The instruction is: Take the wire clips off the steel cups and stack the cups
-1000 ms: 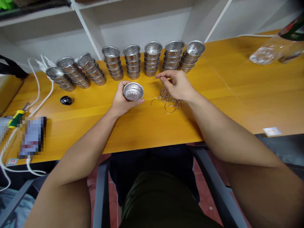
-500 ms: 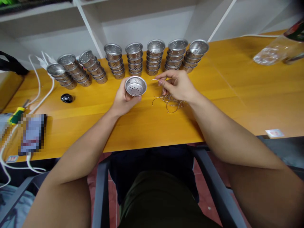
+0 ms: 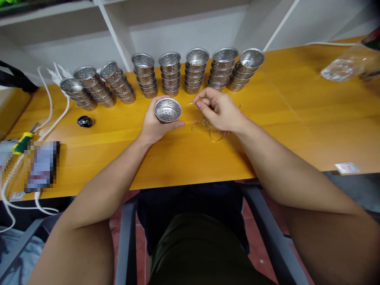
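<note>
My left hand (image 3: 154, 123) is wrapped round a small perforated metal cup (image 3: 168, 111), its open mouth tilted toward me. Just to the right, my right hand (image 3: 218, 109) pinches a short thin wire (image 3: 190, 103) between thumb and forefinger; the wire's tip points at the cup without touching it. Under and in front of the right hand lies a loose tangle of curved wires (image 3: 218, 136), partly hidden by that hand. Behind both hands stand several stacks of the same perforated cups (image 3: 170, 73).
On the left of the wooden table (image 3: 184, 166) are a black computer mouse (image 3: 85, 121), a phone (image 3: 43, 166) on a white cable, and a screwdriver (image 3: 23, 142) with a yellow-green handle. A clear plastic bottle (image 3: 341, 69) lies at the far right. White shelving (image 3: 184, 35) rises behind the cups.
The cup in my left hand has shifted slightly left and down. My right hand still pinches the wire, its tip now a little lower. The view has shifted slightly.
</note>
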The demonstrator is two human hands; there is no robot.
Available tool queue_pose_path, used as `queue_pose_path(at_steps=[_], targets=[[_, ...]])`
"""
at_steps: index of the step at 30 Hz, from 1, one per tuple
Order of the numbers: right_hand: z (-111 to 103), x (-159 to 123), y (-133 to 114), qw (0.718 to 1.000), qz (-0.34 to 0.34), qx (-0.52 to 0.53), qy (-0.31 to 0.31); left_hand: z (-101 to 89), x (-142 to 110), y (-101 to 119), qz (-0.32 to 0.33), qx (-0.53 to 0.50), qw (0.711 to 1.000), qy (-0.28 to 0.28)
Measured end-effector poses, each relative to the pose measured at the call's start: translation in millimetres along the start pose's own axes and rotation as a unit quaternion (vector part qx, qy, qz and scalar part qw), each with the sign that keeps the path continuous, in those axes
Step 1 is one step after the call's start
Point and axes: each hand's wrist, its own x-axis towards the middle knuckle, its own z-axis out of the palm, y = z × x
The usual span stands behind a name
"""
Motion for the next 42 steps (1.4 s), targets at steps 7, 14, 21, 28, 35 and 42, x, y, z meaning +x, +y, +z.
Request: queue_pose_path(at_steps=[7,14,21,28,35,42], targets=[[10,-3,-6,0.999,-0.015,0.023,0.035,5.0,-5,-10,0.022,-0.052,0.996,-0.066],[29,4,11,0.989,-0.123,0.069,0.031,11.3,-10,-8,0.065,-0.033,0.993,-0.096],[39,4,12,0.990,-0.125,0.049,0.037,12.7,-11,7,0.060,-0.020,0.993,-0.101],[40,4,10,0.989,-0.136,0.012,0.060,13.9,-11,13,0.064,-0.020,0.991,-0.112],[42,5,7,0.990,-0.123,-0.012,0.074,13.6,-12,15,0.089,0.008,0.988,-0.128],[42,0,-3,0.992,-0.098,-0.003,0.079,14.5,-11,22,0.085,0.029,0.989,-0.119]])
